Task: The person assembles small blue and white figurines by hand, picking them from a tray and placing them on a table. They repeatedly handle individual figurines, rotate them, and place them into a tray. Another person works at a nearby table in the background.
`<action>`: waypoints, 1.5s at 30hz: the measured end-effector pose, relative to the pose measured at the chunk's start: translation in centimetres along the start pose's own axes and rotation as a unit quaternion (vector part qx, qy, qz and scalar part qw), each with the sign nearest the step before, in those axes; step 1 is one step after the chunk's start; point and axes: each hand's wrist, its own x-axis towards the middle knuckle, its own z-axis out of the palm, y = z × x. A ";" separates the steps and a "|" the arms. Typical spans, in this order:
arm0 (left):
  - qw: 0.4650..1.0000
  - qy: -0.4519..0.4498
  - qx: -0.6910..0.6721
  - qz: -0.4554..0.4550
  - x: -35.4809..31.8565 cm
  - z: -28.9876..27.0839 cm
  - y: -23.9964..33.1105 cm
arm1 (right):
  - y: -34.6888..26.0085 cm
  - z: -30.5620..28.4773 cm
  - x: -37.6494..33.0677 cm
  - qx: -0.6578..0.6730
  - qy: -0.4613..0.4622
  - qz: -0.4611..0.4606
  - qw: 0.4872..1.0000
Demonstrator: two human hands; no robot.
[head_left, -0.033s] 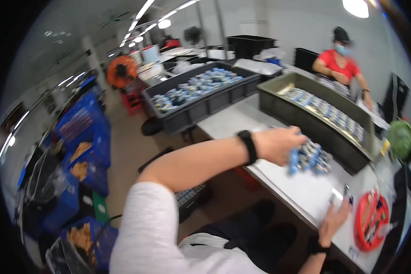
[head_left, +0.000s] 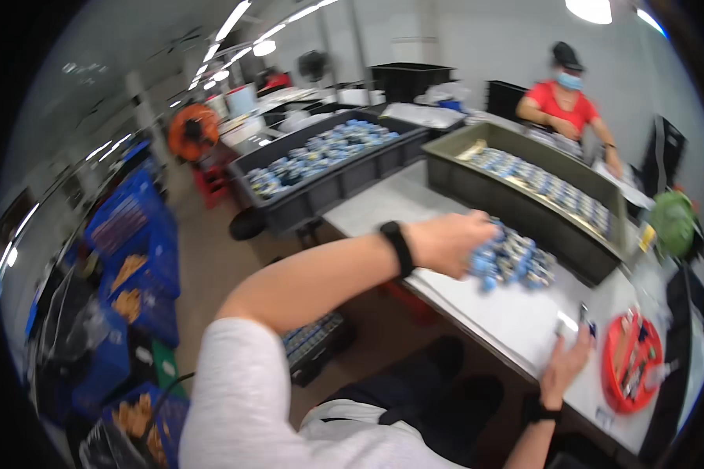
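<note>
My left hand point(head_left: 450, 244) reaches across the white table with its fingers curled over the left end of a cluster of small blue-and-silver parts point(head_left: 518, 259). Its fingertips are partly hidden, but the hand looks closed on some of these parts. The cluster lies beside the olive-green bin, slightly smeared by motion. Lower right, my right hand point(head_left: 567, 367) rests at the table's near side, thumb and fingers apart. Just past its fingertips is a small, slim metal tool point(head_left: 583, 313); whether the fingers touch it is blurred.
An olive-green bin point(head_left: 516, 184) holds rows of similar parts. Left of it stands a grey bin point(head_left: 352, 176) of loose ones. A red tray point(head_left: 608, 367) with tools sits at the right. Across the table works a person in red point(head_left: 559, 105). Blue crates point(head_left: 137, 227) line the left.
The whole view has shifted a little, so the bins and table appear further left and slightly higher. Both hands keep nearly the same places relative to the parts and the table.
</note>
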 end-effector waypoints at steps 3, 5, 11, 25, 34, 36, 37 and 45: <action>0.998 -0.009 0.037 -0.047 -2.2 -2.5 0.7 | 0.4 0.4 -0.1 0.027 0.021 0.034 0.999; 0.995 -0.023 0.062 -0.078 -2.1 -2.2 -0.7 | 0.3 0.8 -0.5 0.049 0.020 0.047 0.998; 0.994 -0.059 0.045 -0.079 3.7 2.5 -5.3 | -1.3 -0.7 -0.6 0.052 -0.008 0.058 0.997; 0.990 0.015 0.124 0.073 7.4 10.8 -8.3 | -2.5 -0.1 0.2 -0.002 -0.026 0.090 0.996; 0.957 0.147 0.148 0.202 4.6 17.1 -8.0 | 4.8 0.6 -1.9 -0.040 -0.007 0.064 0.997; 0.963 0.141 0.121 0.196 3.7 17.7 -8.7 | -5.2 -3.6 1.4 0.042 -0.065 0.041 0.996; 0.959 0.162 0.124 0.199 4.2 18.3 -8.9 | -5.5 -3.8 2.0 0.026 -0.062 0.050 0.996; 0.986 0.076 0.023 0.144 2.5 14.0 -6.6 | -3.8 -3.0 1.1 0.021 -0.060 0.089 0.994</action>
